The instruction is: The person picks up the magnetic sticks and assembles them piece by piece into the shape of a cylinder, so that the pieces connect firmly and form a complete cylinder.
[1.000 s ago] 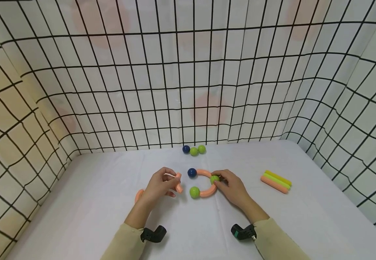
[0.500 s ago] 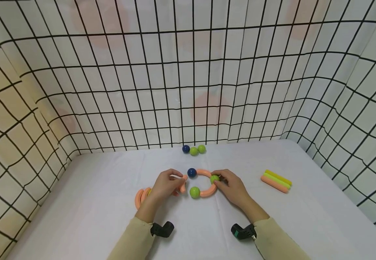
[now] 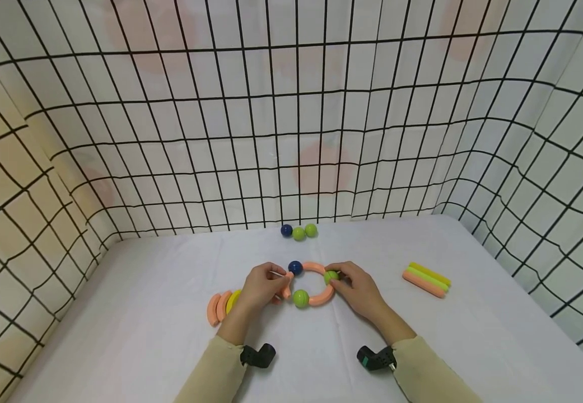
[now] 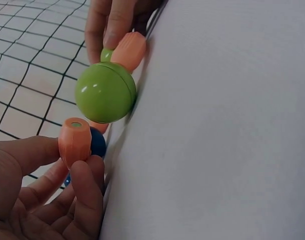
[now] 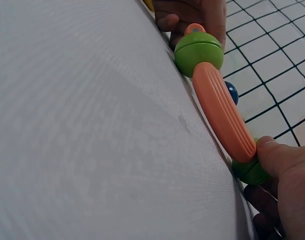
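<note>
A partial ring lies on the table: a navy ball (image 3: 295, 268), a curved orange rod (image 3: 313, 266), a green ball (image 3: 331, 277), a second curved orange rod (image 3: 322, 296) and another green ball (image 3: 301, 298). My left hand (image 3: 262, 288) pinches a loose curved orange rod (image 4: 75, 142) between thumb and fingers, at the ring's open left side by the navy ball. My right hand (image 3: 357, 287) grips the green ball on the ring's right side; the right wrist view shows the thumb (image 5: 272, 152) on it.
Behind the ring sit a navy ball (image 3: 286, 230) and two green balls (image 3: 298, 233). Left of my left forearm lie curved orange rods (image 3: 214, 309) and a yellow one (image 3: 233, 299), partly hidden. Straight rods (image 3: 426, 280) lie to the right. A black grid (image 3: 316, 134) stands at the back.
My left hand has moved right with the curved orange rod, up to the ring's open side. More of the curved rods on the left now shows. The right hand has stayed on the green ball.
</note>
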`<act>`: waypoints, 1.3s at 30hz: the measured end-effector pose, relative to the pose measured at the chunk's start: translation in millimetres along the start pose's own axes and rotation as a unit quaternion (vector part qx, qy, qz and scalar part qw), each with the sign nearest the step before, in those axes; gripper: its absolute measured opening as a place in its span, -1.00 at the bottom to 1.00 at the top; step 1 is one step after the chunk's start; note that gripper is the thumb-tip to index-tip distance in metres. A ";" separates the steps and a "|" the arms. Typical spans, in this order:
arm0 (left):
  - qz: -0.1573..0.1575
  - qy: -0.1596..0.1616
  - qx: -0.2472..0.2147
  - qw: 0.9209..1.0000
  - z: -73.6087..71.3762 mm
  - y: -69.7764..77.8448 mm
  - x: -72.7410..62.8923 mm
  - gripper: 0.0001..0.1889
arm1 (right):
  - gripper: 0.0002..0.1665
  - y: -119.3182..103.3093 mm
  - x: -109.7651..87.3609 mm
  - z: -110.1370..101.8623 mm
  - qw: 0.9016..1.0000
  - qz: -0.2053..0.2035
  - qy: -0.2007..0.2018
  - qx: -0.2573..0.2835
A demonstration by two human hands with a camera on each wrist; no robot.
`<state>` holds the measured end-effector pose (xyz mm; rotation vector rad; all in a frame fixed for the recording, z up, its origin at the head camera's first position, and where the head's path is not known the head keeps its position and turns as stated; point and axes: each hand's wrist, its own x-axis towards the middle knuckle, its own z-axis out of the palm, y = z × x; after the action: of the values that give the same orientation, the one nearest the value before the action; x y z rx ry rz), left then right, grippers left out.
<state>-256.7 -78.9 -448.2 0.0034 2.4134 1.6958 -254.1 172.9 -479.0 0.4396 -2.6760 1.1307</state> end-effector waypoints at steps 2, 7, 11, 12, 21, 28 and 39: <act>-0.001 0.002 0.003 1.000 0.1 0.2 -0.6 -0.74 | -0.64 0.0 0.3 0.5 1.000 0.000 -0.002 -0.001; 0.002 0.007 0.009 1.000 0.5 0.8 -1.9 -0.72 | -0.64 0.4 0.8 1.0 1.000 0.002 -0.005 -0.001; 0.010 0.011 0.010 1.000 1.5 1.4 -1.9 -0.71 | -0.65 0.9 0.9 0.5 1.000 0.003 -0.002 -0.002; 0.009 0.013 0.009 1.000 1.9 1.4 -1.8 -0.71 | -0.64 1.0 0.8 0.4 1.000 0.002 -0.002 0.000; 0.004 0.018 0.006 1.000 3.7 -0.9 0.4 -0.69 | -0.64 1.6 0.6 0.3 1.000 0.003 -0.003 0.000; 0.004 0.025 -0.013 1.000 7.2 -2.8 -0.7 -0.72 | -0.64 -0.6 0.3 -0.8 1.000 0.000 -0.004 -0.001; 0.014 0.030 0.000 0.999 9.2 -3.4 -2.0 -0.74 | -0.64 0.5 0.1 -0.4 1.000 -0.002 -0.004 0.000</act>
<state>-252.9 -71.7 -454.0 -0.0135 2.4679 1.7311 -254.4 173.4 -479.0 0.4511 -2.6803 1.1297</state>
